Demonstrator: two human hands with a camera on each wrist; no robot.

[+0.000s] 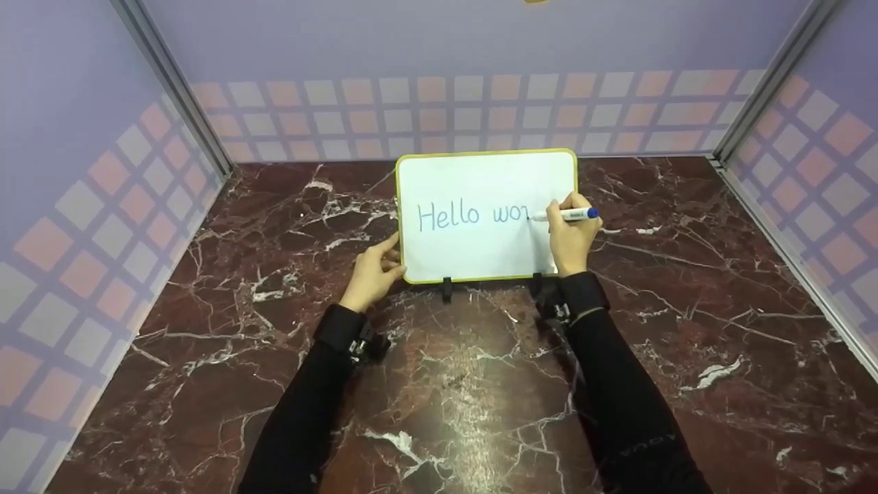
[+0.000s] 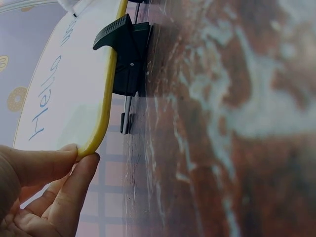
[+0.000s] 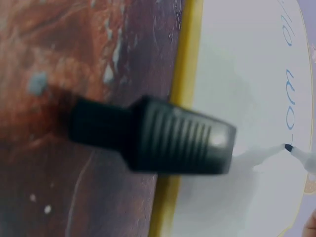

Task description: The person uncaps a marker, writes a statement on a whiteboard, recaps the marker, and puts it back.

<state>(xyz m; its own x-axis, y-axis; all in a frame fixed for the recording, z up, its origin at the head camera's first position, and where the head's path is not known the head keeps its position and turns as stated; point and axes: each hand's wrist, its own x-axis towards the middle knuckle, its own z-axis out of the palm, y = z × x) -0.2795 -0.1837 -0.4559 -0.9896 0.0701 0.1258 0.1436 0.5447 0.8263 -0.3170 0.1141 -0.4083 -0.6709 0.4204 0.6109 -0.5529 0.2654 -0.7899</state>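
Observation:
A whiteboard (image 1: 473, 257) with a yellow frame leans upright on a black stand (image 1: 447, 289), with "Hello wor" written on it in blue. My left hand (image 1: 374, 274) pinches the board's lower left corner; in the left wrist view its thumb (image 2: 47, 165) lies on the front and a finger behind the frame. In my right hand (image 1: 573, 243) is a white marker (image 1: 579, 214) with a blue end. Its dark tip is at the last letter, as the right wrist view also shows, where the marker (image 3: 303, 157) enters from the right edge.
Black clips (image 2: 131, 54) of the stand hook over the board's lower edge; one clip (image 3: 182, 140) looms large in the right wrist view. Everything stands on a dark red marbled table (image 1: 274, 357). Behind it rises a lilac wall (image 1: 480, 41) with pink and white squares.

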